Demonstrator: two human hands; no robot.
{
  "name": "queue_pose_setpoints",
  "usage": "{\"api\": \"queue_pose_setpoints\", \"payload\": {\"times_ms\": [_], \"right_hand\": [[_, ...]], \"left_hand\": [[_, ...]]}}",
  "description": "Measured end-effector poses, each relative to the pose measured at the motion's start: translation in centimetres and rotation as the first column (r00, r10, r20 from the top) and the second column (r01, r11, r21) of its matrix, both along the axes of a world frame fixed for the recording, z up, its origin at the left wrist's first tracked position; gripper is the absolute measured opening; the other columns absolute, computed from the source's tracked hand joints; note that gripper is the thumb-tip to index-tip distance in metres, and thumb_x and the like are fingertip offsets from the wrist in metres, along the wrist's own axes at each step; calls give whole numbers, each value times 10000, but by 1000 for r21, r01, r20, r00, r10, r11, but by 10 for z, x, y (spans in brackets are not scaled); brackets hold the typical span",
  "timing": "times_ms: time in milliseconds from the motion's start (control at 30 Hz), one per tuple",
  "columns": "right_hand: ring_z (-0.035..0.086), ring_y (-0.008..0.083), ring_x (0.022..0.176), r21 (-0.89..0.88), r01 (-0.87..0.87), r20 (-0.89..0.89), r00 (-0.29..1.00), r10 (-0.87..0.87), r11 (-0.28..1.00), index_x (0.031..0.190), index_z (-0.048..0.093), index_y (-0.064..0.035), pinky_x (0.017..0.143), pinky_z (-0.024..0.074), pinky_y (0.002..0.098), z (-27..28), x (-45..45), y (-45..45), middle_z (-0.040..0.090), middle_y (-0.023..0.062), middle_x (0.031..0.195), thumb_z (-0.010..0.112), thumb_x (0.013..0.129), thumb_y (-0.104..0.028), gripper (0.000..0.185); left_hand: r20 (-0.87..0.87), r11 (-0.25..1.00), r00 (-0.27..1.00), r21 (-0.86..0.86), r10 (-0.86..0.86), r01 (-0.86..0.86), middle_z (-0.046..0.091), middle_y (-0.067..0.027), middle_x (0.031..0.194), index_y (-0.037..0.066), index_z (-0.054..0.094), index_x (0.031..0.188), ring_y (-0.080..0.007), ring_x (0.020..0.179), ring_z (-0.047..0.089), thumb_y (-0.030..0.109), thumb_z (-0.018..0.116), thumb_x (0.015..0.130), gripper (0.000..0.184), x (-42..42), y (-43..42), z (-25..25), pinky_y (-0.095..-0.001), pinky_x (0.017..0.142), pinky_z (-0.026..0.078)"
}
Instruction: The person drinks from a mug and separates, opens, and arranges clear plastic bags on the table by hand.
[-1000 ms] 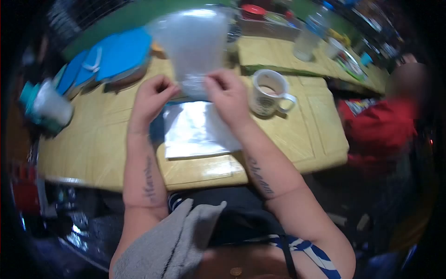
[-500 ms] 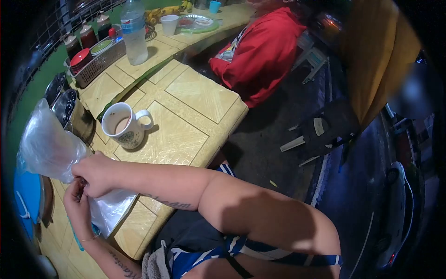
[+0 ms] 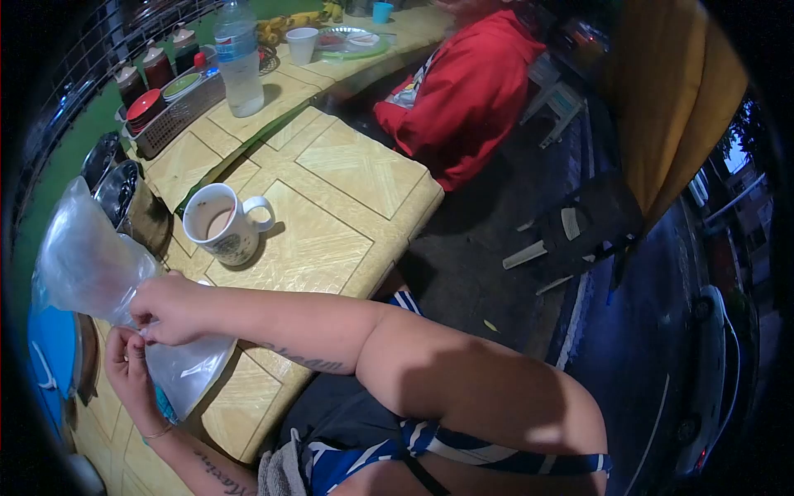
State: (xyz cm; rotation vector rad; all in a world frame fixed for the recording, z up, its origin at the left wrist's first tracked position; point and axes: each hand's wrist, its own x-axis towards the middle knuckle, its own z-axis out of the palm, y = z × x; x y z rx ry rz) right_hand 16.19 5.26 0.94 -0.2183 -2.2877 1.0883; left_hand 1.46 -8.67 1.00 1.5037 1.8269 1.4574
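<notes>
A clear plastic bag is at the table's left side, its upper part puffed up and its lower part lying flat. My right hand is closed on the gathered middle of this bag, its arm stretched across from the right. Just below it, my left hand has curled fingers at the bag's edge, thumb and fingertips close together. What the left fingertips pinch is partly hidden. A white mug with a brown drink in it stands beyond my right hand, untouched.
On the yellow tiled table are metal containers, a basket with sauce bottles, a water bottle, a white cup and a plate. A person in a red hoodie sits beyond. A blue lid is at left.
My left hand has shifted slightly left and down, with its fingers more apart from the right hand. The lower part of the bag has changed shape, and the view has turned a little.
</notes>
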Motion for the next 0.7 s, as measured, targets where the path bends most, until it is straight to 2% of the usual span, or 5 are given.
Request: {"api": "queue_pose_setpoints", "payload": {"times_ms": [167, 333, 467, 633, 700], "right_hand": [[627, 323, 856, -102, -17, -143, 990, 2, 995, 843, 660, -50, 754, 490, 401, -7, -9, 7, 645, 137, 885, 705, 765, -130, 121], [636, 328, 822, -189, -10, -153, 988, -19, 982, 873, 641, -41, 767, 491, 413, 6, 1, 1, 663, 144, 862, 698, 790, -138, 140], [629, 326, 786, -27, 74, -255, 964, -79, 997, 838, 610, -48, 735, 479, 422, 1, -3, 0, 641, 139, 817, 692, 796, -147, 135], [577, 347, 809, 176, 259, -441, 883, -160, 950, 800, 579, -55, 697, 448, 447, -19, -27, 6, 571, 142, 815, 672, 780, -127, 119], [541, 346, 836, 104, 151, -512, 856, -77, 983, 803, 568, -41, 714, 439, 439, -13, -22, 9, 543, 142, 839, 654, 771, -103, 110]], "left_hand": [[31, 990, 997, 123, 72, -75, 532, 21, 848, 29, 552, 896, -67, 792, 464, 128, 663, 901, 149, 30, 1, 18, -208, 725, 378], [70, 999, 997, -1, 45, -45, 522, 38, 805, 29, 550, 886, -64, 757, 463, 109, 684, 879, 156, 5, -4, 5, -204, 703, 381], [49, 988, 999, -156, -12, 20, 524, 39, 790, 29, 549, 877, -58, 738, 462, 75, 674, 870, 133, -16, -11, 1, -204, 679, 382], [166, 993, 979, -21, 114, -112, 557, 6, 855, 30, 569, 895, -103, 831, 533, 32, 679, 783, 157, 15, -1, 12, -243, 766, 435], [48, 992, 991, -31, 127, -126, 572, -14, 891, 21, 581, 924, -126, 873, 553, 40, 696, 747, 212, 25, -2, 23, -270, 811, 448]]}}
